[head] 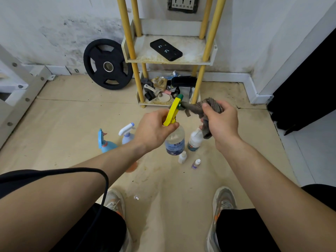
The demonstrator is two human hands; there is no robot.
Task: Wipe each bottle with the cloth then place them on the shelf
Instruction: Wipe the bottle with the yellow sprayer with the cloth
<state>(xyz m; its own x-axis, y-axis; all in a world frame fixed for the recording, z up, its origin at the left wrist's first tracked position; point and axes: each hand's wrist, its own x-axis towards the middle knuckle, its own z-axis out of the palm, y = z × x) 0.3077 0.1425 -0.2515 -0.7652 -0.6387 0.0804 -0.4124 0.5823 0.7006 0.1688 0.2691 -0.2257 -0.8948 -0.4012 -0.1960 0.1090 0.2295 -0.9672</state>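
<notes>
My left hand (154, 130) grips the neck of a clear spray bottle (175, 140) with a yellow trigger head and a green nozzle, holding it above the floor. My right hand (221, 120) grips a grey cloth (203, 110), whose end touches the nozzle. On the floor stand a blue spray bottle (104, 140), a pale lilac spray bottle (127, 134), a white bottle (195, 140), a small white bottle (182, 157) and a tiny purple dropper bottle (196, 164). An orange bottle (131, 167) is mostly hidden under my left forearm. The shelf (192, 44) with yellow posts stands ahead.
A black phone (165, 49) lies on the shelf's middle tier. The bottom tier (156, 102) holds clutter. A black weight plate (107, 64) leans on the wall at left. A white frame (20, 91) is far left, a dark door (309, 88) at right. My shoes (224, 202) are below.
</notes>
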